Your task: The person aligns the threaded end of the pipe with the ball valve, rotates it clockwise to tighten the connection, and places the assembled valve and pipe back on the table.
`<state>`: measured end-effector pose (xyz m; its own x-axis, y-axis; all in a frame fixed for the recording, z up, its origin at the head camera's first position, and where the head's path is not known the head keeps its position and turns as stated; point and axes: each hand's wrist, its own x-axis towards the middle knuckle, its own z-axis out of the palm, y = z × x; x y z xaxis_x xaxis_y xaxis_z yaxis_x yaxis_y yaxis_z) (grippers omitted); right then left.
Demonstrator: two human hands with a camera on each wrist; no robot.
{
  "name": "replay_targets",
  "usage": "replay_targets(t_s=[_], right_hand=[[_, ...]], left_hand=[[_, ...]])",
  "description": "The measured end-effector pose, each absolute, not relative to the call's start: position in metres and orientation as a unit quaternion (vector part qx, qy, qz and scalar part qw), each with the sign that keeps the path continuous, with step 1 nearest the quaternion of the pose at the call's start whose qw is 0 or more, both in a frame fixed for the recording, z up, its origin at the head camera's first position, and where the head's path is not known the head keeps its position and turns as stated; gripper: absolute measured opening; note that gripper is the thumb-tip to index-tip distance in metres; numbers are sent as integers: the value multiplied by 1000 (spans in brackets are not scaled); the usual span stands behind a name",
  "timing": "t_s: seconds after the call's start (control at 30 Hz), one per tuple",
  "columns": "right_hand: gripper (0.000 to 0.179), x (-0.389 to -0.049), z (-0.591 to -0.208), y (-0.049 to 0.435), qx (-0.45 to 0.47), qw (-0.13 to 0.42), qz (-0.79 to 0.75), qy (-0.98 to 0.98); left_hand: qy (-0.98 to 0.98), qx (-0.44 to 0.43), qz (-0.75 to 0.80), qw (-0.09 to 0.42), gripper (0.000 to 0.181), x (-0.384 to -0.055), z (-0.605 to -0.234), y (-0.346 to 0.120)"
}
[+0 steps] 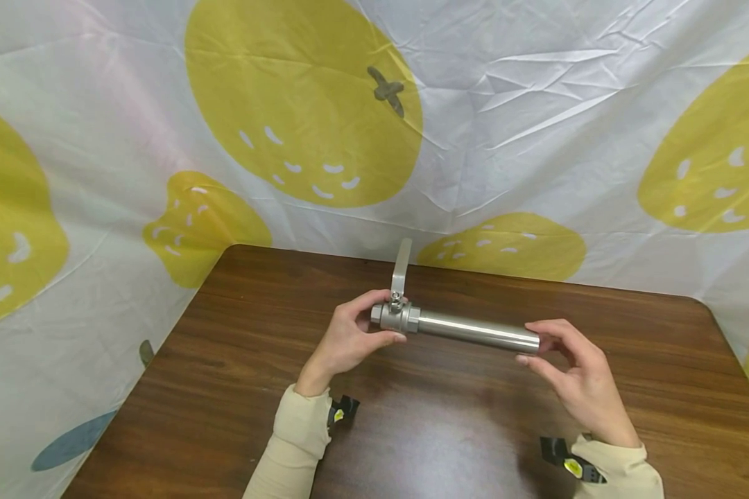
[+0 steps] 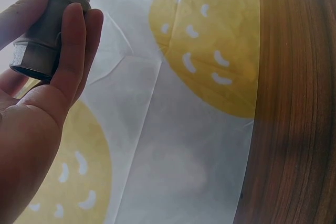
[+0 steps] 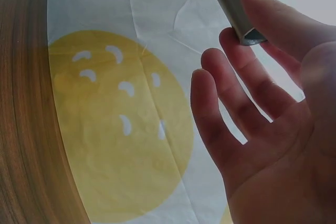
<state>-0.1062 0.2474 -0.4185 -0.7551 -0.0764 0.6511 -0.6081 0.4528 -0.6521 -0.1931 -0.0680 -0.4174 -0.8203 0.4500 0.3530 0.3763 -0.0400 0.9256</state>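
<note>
A metal ball valve point(image 1: 394, 318) with a long flat lever handle point(image 1: 401, 267) is joined to a shiny steel pipe point(image 1: 474, 331). My left hand point(image 1: 343, 336) grips the valve body between thumb and fingers at its left end. In the left wrist view the valve's hexagonal end point(image 2: 34, 59) shows between the fingers. At the pipe's far end, my right hand point(image 1: 583, 378) pinches the tube with thumb and fingers. The right wrist view shows the pipe's open, hollow end point(image 3: 253, 38), with the other fingers spread below it. The lever points away from me, across the pipe.
Below the hands lies a brown wood-grain table point(image 1: 225, 388) with rounded back corners. A white curtain point(image 1: 462, 138) printed with yellow fruit hangs behind it and along both sides. Black straps with small devices point(image 1: 347, 407) sit at both sleeve cuffs.
</note>
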Motion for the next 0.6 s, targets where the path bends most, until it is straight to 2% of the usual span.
replay_targets(t_s=[0.6], right_hand=[[49,-102,-418,248,163,229,455,-845]], left_hand=[[692,304,654,25,53,-193,-417,-68]])
